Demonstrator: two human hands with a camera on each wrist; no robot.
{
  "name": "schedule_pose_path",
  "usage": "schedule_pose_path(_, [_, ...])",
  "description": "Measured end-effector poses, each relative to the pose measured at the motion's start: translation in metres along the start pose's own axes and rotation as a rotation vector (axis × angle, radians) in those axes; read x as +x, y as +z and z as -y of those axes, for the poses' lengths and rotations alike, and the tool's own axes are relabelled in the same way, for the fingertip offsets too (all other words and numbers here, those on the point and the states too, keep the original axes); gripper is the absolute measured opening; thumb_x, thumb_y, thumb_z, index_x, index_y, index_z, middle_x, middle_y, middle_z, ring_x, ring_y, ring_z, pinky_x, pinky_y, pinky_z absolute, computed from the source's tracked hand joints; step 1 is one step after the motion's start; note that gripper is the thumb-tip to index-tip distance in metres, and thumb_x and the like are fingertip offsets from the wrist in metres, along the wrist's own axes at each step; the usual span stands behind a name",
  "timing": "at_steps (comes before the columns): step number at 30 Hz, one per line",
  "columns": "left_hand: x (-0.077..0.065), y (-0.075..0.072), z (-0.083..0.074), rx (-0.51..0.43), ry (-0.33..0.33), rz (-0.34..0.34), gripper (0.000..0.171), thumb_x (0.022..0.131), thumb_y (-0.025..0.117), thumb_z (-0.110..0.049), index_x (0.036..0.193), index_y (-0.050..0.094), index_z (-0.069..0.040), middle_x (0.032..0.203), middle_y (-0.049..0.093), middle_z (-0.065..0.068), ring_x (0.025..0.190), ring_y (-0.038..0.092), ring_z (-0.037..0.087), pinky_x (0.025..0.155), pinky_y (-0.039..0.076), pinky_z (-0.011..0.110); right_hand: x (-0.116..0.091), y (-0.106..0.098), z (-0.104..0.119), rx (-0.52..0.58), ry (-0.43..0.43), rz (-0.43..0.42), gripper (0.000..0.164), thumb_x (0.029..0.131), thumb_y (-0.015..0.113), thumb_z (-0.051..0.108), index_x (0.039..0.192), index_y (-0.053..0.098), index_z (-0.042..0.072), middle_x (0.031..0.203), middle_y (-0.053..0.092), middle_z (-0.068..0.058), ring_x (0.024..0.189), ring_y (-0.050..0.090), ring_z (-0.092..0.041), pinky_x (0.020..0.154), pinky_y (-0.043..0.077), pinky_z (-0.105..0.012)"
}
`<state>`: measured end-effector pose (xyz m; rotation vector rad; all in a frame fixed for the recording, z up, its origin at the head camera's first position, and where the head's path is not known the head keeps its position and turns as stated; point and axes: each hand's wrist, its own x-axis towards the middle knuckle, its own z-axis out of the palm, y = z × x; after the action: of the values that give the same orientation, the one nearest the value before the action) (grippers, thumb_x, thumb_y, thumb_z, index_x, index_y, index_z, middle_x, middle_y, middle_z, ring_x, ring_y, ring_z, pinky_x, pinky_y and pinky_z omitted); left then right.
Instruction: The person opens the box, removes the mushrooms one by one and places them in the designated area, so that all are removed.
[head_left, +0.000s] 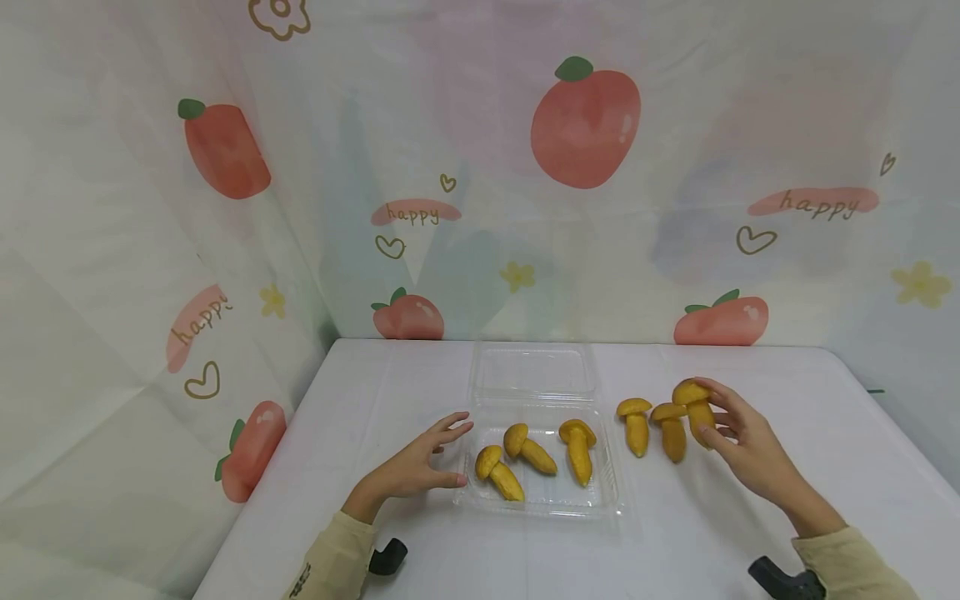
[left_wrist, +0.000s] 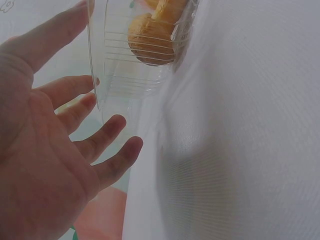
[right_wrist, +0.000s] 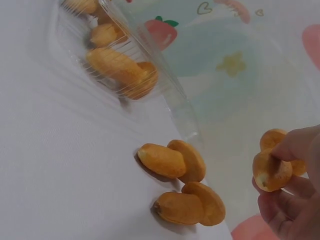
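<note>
A clear plastic container (head_left: 540, 507) lies with its lid (head_left: 534, 372) folded back, and three yellow-brown mushrooms (head_left: 577, 450) rest inside. My left hand (head_left: 416, 462) is at the container's left rim with fingers spread; in the left wrist view the thumb touches or nearly touches the rim. A mushroom (right_wrist: 272, 167) is pinched between the thumb and fingers of my right hand (head_left: 753, 446), raised above the table. Two more mushrooms, one (head_left: 636, 425) nearer the container and one (head_left: 672, 432) beside the held one, lie on the table to the container's right.
A white cloth covers the table (head_left: 420, 375). Behind and to the left hangs a printed curtain (head_left: 480, 125) with fruit pictures. Dark camera mounts (head_left: 387, 557) show at both wrists near the front of the table.
</note>
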<state>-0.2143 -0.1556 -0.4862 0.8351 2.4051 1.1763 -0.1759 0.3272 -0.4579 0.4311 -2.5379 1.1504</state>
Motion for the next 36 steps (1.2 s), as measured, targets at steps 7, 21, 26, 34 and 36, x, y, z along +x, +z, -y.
schedule_pose_path(7, [0.0, 0.0, 0.0, 0.0, 0.009, -0.002, 0.082, 0.092, 0.076, -0.025, 0.158, 0.032, -0.006, 0.169, 0.02, 0.011, 0.153, 0.026, 0.041, 0.115, 0.037, 0.064, -0.002, -0.002, -0.01, 0.01, 0.029, 0.011, 0.063, 0.094, 0.061, -0.01, 0.151, 0.035, -0.005, 0.137, 0.049, -0.035, 0.099, 0.047, 0.022, 0.073, 0.049, -0.002])
schedule_pose_path(21, [0.0, 0.0, 0.002, 0.002, 0.019, 0.0, 0.082, 0.092, 0.076, -0.026, 0.158, 0.032, -0.005, 0.169, 0.02, 0.011, 0.154, 0.024, 0.041, 0.115, 0.038, 0.062, -0.006, -0.004, -0.022, -0.004, 0.1, 0.024, 0.063, 0.094, 0.061, -0.01, 0.151, 0.033, -0.006, 0.136, 0.049, -0.038, 0.095, 0.046, 0.022, 0.07, 0.051, -0.006])
schedule_pose_path(26, [0.0, -0.001, 0.001, 0.008, 0.021, 0.001, 0.082, 0.092, 0.075, -0.025, 0.158, 0.032, -0.005, 0.169, 0.02, 0.011, 0.154, 0.024, 0.04, 0.115, 0.039, 0.061, -0.007, -0.003, -0.029, -0.038, 0.149, 0.032, 0.064, 0.096, 0.062, -0.004, 0.152, 0.033, -0.004, 0.138, 0.048, -0.038, 0.097, 0.043, 0.021, 0.072, 0.048, -0.003])
schedule_pose_path(34, [0.0, -0.001, 0.002, 0.011, 0.017, 0.0, 0.081, 0.092, 0.075, -0.025, 0.158, 0.032, -0.006, 0.169, 0.02, 0.011, 0.154, 0.024, 0.04, 0.115, 0.039, 0.061, -0.011, -0.001, -0.041, -0.027, 0.174, 0.024, 0.063, 0.094, 0.06, -0.008, 0.151, 0.034, -0.006, 0.136, 0.048, -0.039, 0.097, 0.039, 0.024, 0.072, 0.043, 0.001])
schedule_pose_path(36, [0.0, -0.001, 0.002, 0.01, 0.014, -0.001, 0.081, 0.092, 0.076, -0.025, 0.159, 0.032, -0.007, 0.169, 0.02, 0.01, 0.155, 0.024, 0.039, 0.115, 0.038, 0.061, -0.012, 0.0, -0.045, -0.013, 0.171, 0.021, 0.063, 0.093, 0.059, -0.01, 0.15, 0.034, -0.007, 0.136, 0.048, -0.041, 0.097, 0.037, 0.027, 0.072, 0.043, 0.001])
